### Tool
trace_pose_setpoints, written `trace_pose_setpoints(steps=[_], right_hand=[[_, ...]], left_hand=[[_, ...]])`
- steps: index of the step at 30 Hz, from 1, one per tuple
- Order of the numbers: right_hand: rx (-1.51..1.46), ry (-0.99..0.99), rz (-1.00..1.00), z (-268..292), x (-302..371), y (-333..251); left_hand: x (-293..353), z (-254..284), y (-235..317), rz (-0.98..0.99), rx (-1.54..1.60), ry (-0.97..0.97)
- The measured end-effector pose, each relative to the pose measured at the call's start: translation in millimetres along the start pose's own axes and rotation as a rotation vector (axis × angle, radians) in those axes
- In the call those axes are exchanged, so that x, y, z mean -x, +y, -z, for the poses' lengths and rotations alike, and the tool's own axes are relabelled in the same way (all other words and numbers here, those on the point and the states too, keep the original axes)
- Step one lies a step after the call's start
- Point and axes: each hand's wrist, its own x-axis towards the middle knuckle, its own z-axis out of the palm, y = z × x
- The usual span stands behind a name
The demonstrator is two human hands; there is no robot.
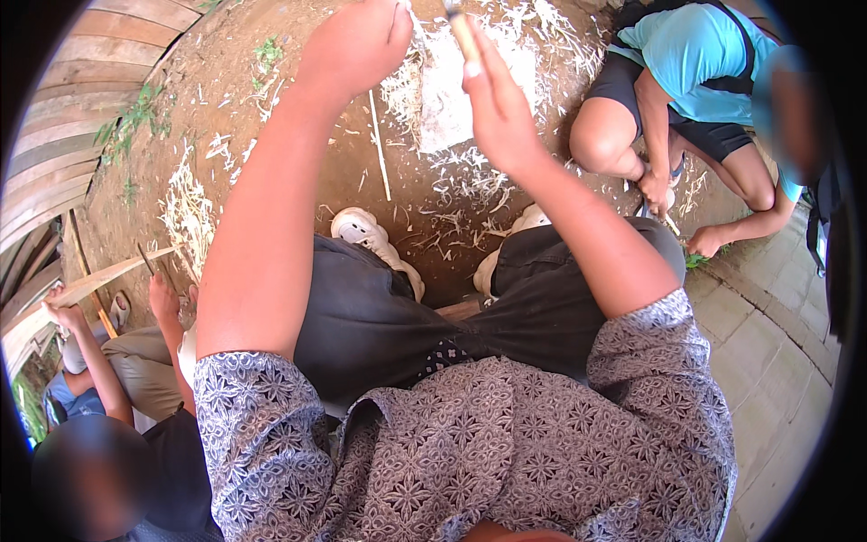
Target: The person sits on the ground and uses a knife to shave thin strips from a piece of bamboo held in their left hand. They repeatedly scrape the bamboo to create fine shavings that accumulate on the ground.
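Tan-handled tool, rounded, with a grey collar, lies near the view's top edge along the right hand's extended fingers; the left hand's fingers curl, contents unclear.

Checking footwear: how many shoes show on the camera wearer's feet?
2: a chunky white shoe on the left foot and another white shoe on the right, each partly covered by dark grey trousers.

grey floral-patterned shirt, dark trousers, white shoes
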Motion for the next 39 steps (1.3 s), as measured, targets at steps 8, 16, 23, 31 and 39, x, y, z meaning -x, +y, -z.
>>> trace_pose_setpoints(steps=[8,16,23,31,39], right_hand=[[0.016,-0.075,-0.082,10,3,-3],[0.240,-0.130,-0.170,-9,14,2],[0.131,-0.257,-0.485,9,2,39],[0.074,0.048,-0.143,13,-18,8],[0.345,-0.076,-0.124,7,-10,1]], left_hand=[[1,-1,0,-0.054,0.033,0.045],[0,0,1,-0.037,0.062,0.038],[-3,-2,-1,-0.042,0.041,0.037],[0,-3,-3,-0.031,0.049,0.049],[-1,-8,-6,-0.049,0.058,0.083]])
